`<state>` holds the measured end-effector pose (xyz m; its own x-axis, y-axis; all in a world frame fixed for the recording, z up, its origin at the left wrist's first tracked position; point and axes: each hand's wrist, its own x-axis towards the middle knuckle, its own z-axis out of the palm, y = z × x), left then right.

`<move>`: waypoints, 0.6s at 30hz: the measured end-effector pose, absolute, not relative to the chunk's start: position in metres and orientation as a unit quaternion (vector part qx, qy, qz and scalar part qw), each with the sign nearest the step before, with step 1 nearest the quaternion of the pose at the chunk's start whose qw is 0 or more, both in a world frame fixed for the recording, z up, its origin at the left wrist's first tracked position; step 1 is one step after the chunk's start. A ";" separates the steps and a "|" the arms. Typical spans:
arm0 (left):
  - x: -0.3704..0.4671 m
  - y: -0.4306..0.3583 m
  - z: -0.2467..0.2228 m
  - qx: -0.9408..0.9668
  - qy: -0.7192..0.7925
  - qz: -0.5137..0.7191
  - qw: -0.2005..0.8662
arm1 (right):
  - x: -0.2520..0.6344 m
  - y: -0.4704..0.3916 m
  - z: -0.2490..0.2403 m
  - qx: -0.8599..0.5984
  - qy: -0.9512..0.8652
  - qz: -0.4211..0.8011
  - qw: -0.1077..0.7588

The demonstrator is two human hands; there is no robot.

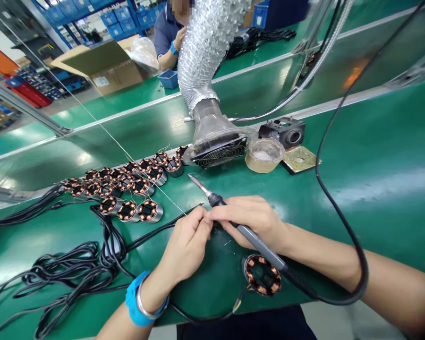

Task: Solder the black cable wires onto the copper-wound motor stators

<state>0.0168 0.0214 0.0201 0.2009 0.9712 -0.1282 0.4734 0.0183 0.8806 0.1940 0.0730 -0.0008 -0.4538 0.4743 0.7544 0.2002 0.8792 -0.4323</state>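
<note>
My right hand [257, 219] is closed around a soldering iron [255, 238], its bare metal tip pointing up and left, away from me. Beside it, my left hand [189, 241] is pinched shut, fingertips against those of the right. A thin, taut solder wire [156, 184] runs down from the upper left into the left hand's fingers; what lies between the fingertips is hidden. Close to the table's front edge lies a motor stator [262, 275] with copper windings, and a black cable with coloured wire ends [238, 304] joins it. Both hands are above the green table [375, 203].
Several stators [127, 211] stand in rows at the left, near bundled black cables [74, 264]. A fume extractor [219, 151] hangs ahead, beside a round tub [265, 156] and a soldering iron stand [286, 134]. Across the partition, a person [163, 33] sits near a cardboard box [102, 71].
</note>
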 end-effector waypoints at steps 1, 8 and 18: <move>0.016 0.022 0.021 0.651 0.562 0.277 0.428 | 0.196 0.072 -0.001 -0.203 -0.840 0.139 0.483; 0.016 0.027 0.016 0.562 0.548 0.302 0.541 | 0.203 0.066 -0.006 -0.208 -0.847 0.134 0.471; 0.028 0.023 0.005 0.387 0.561 0.383 0.624 | 0.202 0.065 -0.009 -0.252 -0.814 0.224 0.472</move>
